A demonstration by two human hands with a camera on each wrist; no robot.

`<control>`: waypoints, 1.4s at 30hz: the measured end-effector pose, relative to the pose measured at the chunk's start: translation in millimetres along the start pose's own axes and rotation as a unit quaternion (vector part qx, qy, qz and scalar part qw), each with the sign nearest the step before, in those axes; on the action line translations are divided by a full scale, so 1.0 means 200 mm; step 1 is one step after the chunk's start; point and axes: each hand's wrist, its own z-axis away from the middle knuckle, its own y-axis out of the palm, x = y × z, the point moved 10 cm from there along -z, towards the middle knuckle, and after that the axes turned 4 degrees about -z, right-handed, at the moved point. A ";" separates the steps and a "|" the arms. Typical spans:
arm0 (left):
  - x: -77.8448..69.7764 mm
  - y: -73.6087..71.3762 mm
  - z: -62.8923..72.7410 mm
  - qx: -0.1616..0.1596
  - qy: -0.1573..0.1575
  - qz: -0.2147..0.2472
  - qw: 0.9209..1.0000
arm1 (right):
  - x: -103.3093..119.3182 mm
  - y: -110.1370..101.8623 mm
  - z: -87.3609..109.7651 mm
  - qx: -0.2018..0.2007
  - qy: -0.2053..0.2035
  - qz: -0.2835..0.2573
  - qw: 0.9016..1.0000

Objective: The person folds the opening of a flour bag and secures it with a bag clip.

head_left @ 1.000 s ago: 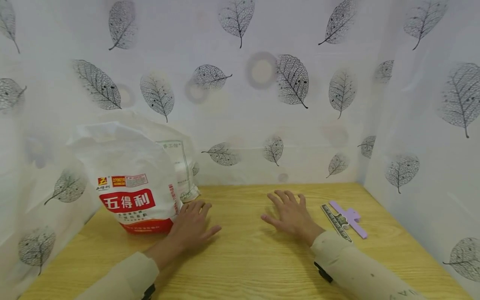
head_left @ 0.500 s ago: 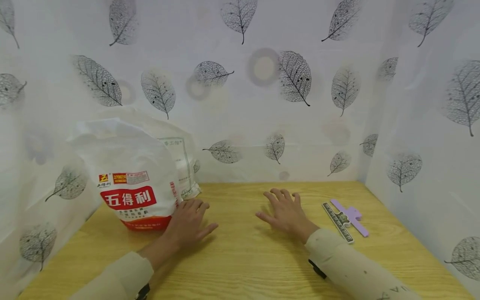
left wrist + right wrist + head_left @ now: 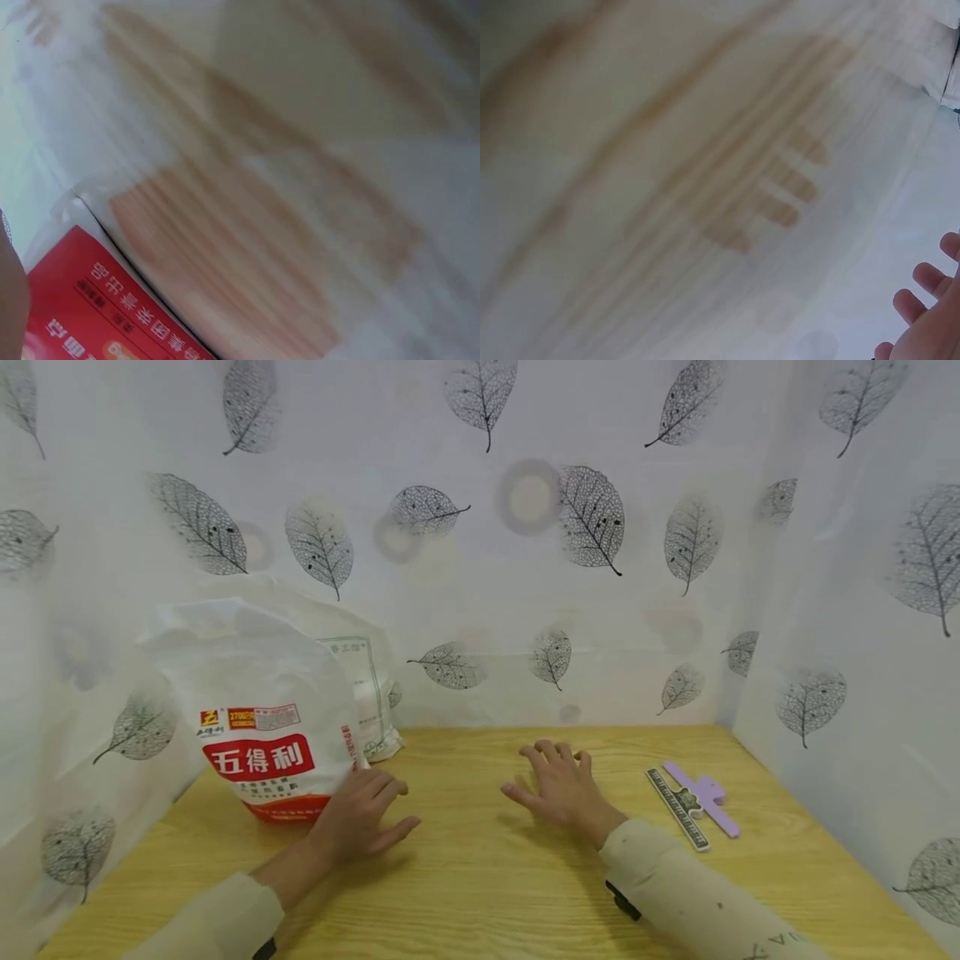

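A white flour bag (image 3: 255, 668) with red print stands on the left of the table in the head view. My left hand (image 3: 356, 818) is at its lower right corner, overlapping it, fingers relaxed and thumb spread. I cannot tell whether they touch. In the left wrist view the red side print (image 3: 97, 307) of the flour bag shows at lower left. My right hand (image 3: 558, 785) hovers or rests over the table's middle right, fingers spread and slightly bent, holding nothing. The fingers of that hand (image 3: 930, 322) also appear at lower right in the right wrist view.
Behind the flour bag stands a second white bag (image 3: 367, 693) with green print, partly hidden. Right of my right hand lie a black-and-white patterned clip (image 3: 678, 810) and a purple clip (image 3: 708, 793). Leaf-patterned curtains (image 3: 480, 568) enclose the wooden table (image 3: 480, 893).
Both hands have shifted a little to the left, the left one also slightly nearer to me. The bags and clips stay where they were.
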 end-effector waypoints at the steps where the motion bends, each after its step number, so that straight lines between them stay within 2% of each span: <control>1: 0.00 -0.01 0.00 -0.001 0.000 0.001 1.000 | 0.00 0.00 0.00 0.001 0.000 -0.004 1.000; 7: 0.02 -0.07 0.02 -0.003 -0.001 0.011 1.000 | 0.04 0.02 -0.02 0.000 0.000 -0.015 1.000; 12: 0.04 -0.09 0.05 -0.001 -0.005 -0.012 1.000 | 0.09 0.03 -0.04 0.003 -0.006 -0.016 1.000; 17: 0.04 -0.11 0.07 -0.018 0.001 -0.021 1.000 | 0.14 0.04 -0.05 -0.007 -0.018 -0.028 0.999; 27: 0.05 -0.17 0.10 -0.035 -0.003 -0.029 0.999 | 0.25 0.04 -0.06 -0.008 -0.045 -0.004 0.999; 33: 0.08 -0.21 0.13 -0.050 -0.009 -0.032 0.998 | 0.28 0.08 -0.08 -0.007 -0.051 0.005 0.999; 42: 0.14 -0.26 0.18 -0.042 -0.031 -0.040 0.998 | 0.29 0.09 -0.09 0.001 -0.044 0.027 0.999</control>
